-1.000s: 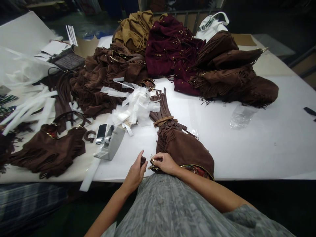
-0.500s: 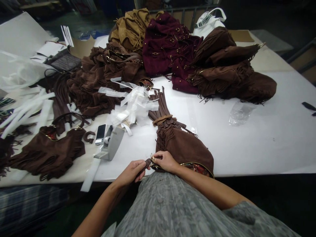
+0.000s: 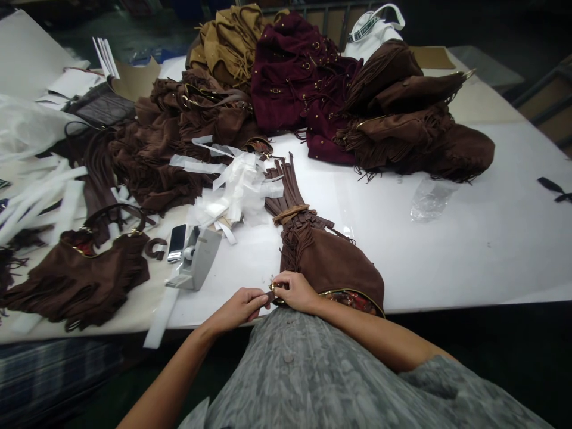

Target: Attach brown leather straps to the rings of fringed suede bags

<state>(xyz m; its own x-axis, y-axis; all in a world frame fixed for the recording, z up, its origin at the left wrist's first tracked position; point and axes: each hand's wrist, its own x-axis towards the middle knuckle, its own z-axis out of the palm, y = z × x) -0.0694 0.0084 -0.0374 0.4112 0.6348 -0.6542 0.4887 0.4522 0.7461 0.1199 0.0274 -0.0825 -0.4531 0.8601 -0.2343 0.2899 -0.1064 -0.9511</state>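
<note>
A brown fringed handbag (image 3: 339, 262) lies at the table's front edge against my body, its zipped opening showing a patterned lining. My left hand (image 3: 243, 307) is closed on the end of a brown leather strap (image 3: 270, 296). Close beside it, my right hand (image 3: 295, 292) pinches gold-coloured metal hardware (image 3: 272, 286) where the strap meets the bag. The exact shape of that fitting is too small to make out. Just beyond the bag lies a bundle of brown leather straps (image 3: 290, 185), tied round with a tan band (image 3: 291, 214).
Left of the bag are a grey tape dispenser (image 3: 201, 256), a phone (image 3: 177, 243), white strips (image 3: 236, 190) and another brown fringed bag (image 3: 84, 274). Brown bags (image 3: 420, 131), a burgundy bag (image 3: 286, 77) and a tan bag (image 3: 227, 42) are heaped behind. A clear plastic bag (image 3: 429, 199) lies at right.
My left hand has slid a little closer to the right, so less of the strap shows between them. The right hand keeps its pinch on the hardware. The whole view has shifted slightly.
</note>
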